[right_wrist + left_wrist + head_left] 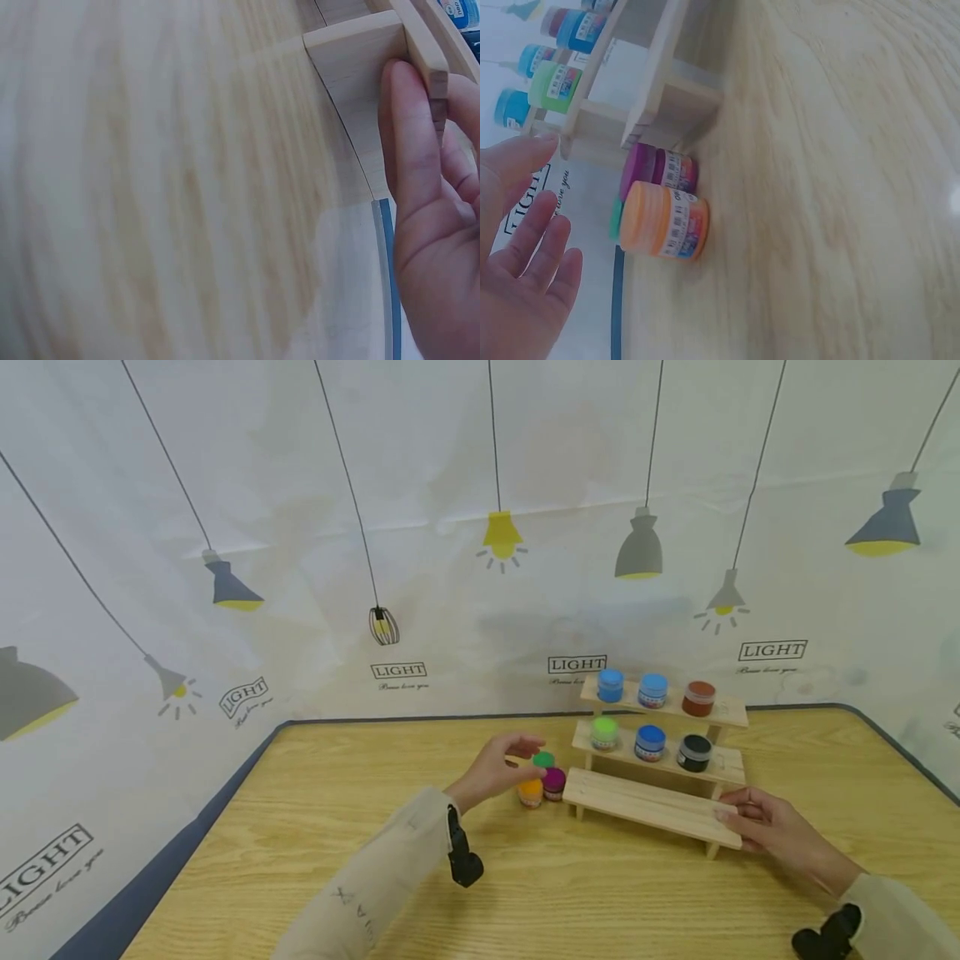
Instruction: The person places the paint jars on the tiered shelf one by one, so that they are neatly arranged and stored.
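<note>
My left hand [495, 770] is spread with loose fingers over several small paint jars on the table. Orange [667, 221], purple [641, 169] and green [543, 761] jars stand close together there, and no jar is between its fingers. A three-tier wooden display stand [648, 808] stands to their right, its lowest board bare. My right hand [783, 837] pinches the right end of that lowest board, with fingers [416, 142] against its underside. On the middle tier are light green [604, 733], blue [649, 743] and black [694, 753] jars.
Two light blue jars [653, 691] and a brown-red jar [699, 699] stand on the top tier. Behind the wooden table [360, 777] hangs a white cloth [435, 610] printed with lamps, near the stand's back.
</note>
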